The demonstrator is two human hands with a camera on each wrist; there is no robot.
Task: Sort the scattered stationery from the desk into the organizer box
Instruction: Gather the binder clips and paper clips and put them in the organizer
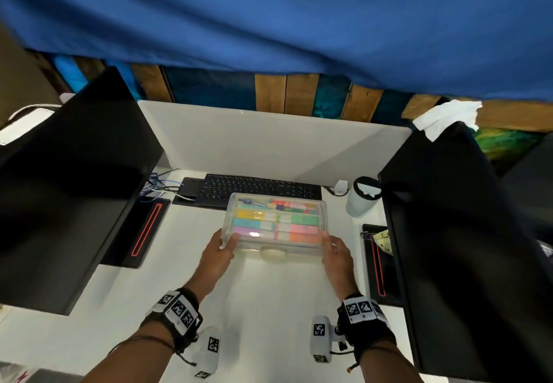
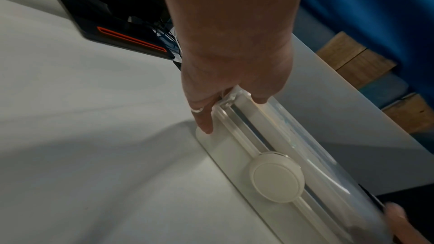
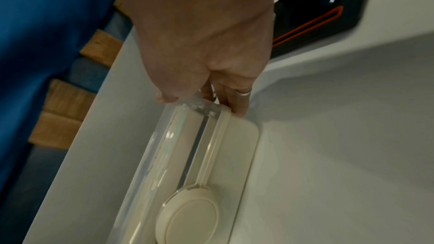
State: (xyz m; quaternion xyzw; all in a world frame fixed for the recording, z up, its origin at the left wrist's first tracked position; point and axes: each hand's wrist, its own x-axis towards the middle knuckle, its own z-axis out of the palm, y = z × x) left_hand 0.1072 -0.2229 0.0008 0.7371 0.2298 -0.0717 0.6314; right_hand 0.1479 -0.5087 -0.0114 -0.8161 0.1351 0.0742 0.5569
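Gripping the box [image 1: 276, 224] on the desk [image 1: 269, 307] at its near corners with my left hand [image 1: 220, 252] and right hand [image 1: 336, 252], I risk spilling sorted stationery [image 1: 269, 221] if the lid isn't latched.

The organizer box [image 1: 321, 218] is clear plastic with a beige round latch [image 2: 278, 177]. Inside it sit markers [image 1: 270, 225] in yellow, teal, pink, green and orange, I think. The desk [image 1: 263, 298] is white, the keyboard [image 1: 257, 188] at its back edge black, and the curtain [image 1: 269, 17] plain blue.
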